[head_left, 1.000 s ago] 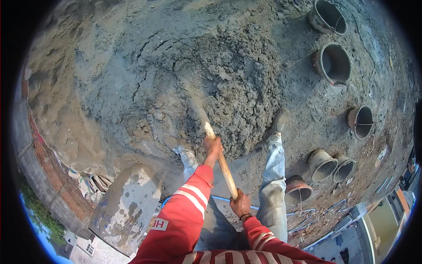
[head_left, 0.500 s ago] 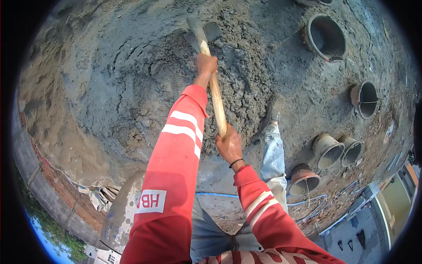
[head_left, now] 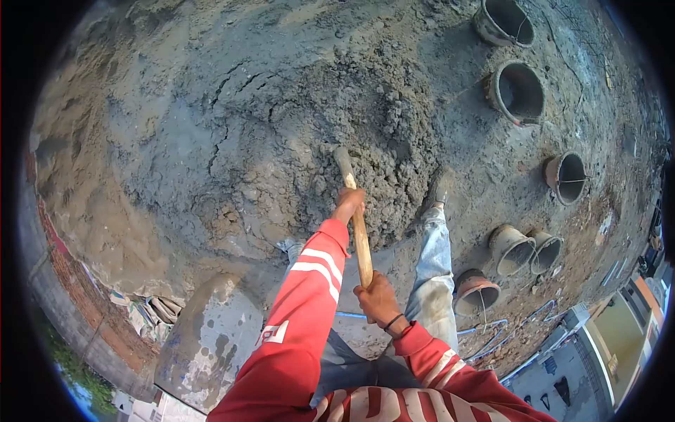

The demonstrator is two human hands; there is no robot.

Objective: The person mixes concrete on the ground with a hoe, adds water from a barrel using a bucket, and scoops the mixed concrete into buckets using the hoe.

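Note:
A hoe point(head_left: 361, 243) with a pale wooden handle slants across the middle of the head view. My left hand point(head_left: 349, 204) is wrapped round its upper part, close to the head. Lower down, my right hand point(head_left: 380, 299) grips the handle near its end. The hoe's blade is sunk in wet grey mortar point(head_left: 401, 133) and is hidden. Loose, crumbled mortar lies in front of my hands, and a smoother, cracked patch spreads to the left.
Several buckets stand or lie to the right, among them a dark-mouthed bucket point(head_left: 521, 91) and a reddish one point(head_left: 477, 292). A mortar-splashed metal drum point(head_left: 211, 337) is at lower left. My right shoe point(head_left: 441, 186) rests at the mortar's edge. A blue hose point(head_left: 492, 330) runs behind.
Both hands have drawn the hoe back toward my body. Its blade, visible before at the far side of the mortar, is now buried nearer to me.

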